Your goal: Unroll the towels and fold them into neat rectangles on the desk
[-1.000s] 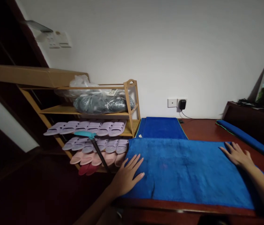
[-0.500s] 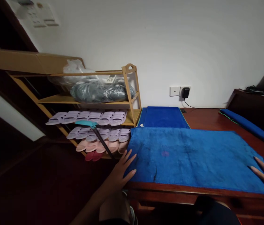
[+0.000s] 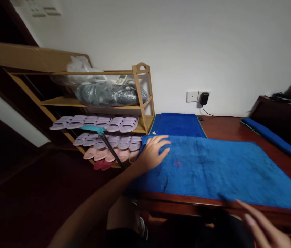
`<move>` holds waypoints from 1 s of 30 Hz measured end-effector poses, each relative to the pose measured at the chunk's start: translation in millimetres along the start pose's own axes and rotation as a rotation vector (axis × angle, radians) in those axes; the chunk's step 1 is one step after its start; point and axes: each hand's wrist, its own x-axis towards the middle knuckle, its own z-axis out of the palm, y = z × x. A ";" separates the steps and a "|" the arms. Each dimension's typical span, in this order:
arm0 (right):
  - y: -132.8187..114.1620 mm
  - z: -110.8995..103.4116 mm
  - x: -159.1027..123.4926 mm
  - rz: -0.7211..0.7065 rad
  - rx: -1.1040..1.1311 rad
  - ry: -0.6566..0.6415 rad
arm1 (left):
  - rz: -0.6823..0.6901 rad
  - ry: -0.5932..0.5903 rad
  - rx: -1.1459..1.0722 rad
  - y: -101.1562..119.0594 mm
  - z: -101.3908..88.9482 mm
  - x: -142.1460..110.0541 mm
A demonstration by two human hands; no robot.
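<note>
A blue cloth (image 3: 212,168) with dark stains and a small pinkish mark lies spread flat over the front of a reddish-brown wooden table (image 3: 228,129). My left hand (image 3: 153,153) is over the cloth's left part, fingers apart and slightly bent, holding nothing; whether it touches the cloth I cannot tell. Low at the right, in front of the table's near edge, my right hand (image 3: 266,227) is partly cut off by the frame. Its visible fingers are stretched out with nothing in them. Behind the cloth lies a folded darker blue cloth (image 3: 179,124).
Left of the table stands a wooden rack (image 3: 142,103) holding rows of lilac slippers (image 3: 114,124), pink slippers (image 3: 110,155) and a plastic-wrapped bundle (image 3: 109,93). A turquoise-topped pole (image 3: 111,150) leans before it. A rolled blue cloth (image 3: 277,139) lies at right; a black adapter (image 3: 204,98) is plugged into the wall.
My left hand has moved up and right from the cloth's left edge onto its area. My right hand has left the cloth's right side and come down toward me. The view has tilted slightly downward.
</note>
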 end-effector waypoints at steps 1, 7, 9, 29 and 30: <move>-20.3 18.6 -3.3 -0.066 0.023 -0.052 | 0.004 -0.028 -0.049 2.3 10.3 27.4; -64.2 103.3 -7.2 -0.118 -0.071 0.029 | -0.002 -0.241 0.077 13.5 104.6 122.3; -59.9 116.9 -11.4 -0.129 -0.109 0.135 | -0.004 -0.258 0.056 15.7 130.9 128.9; -72.6 112.7 -8.3 -0.220 0.113 0.398 | -0.302 -0.350 -0.483 8.7 163.5 185.3; -75.3 109.4 -7.7 -0.211 0.099 0.414 | -0.311 -0.329 -0.522 9.9 159.3 185.1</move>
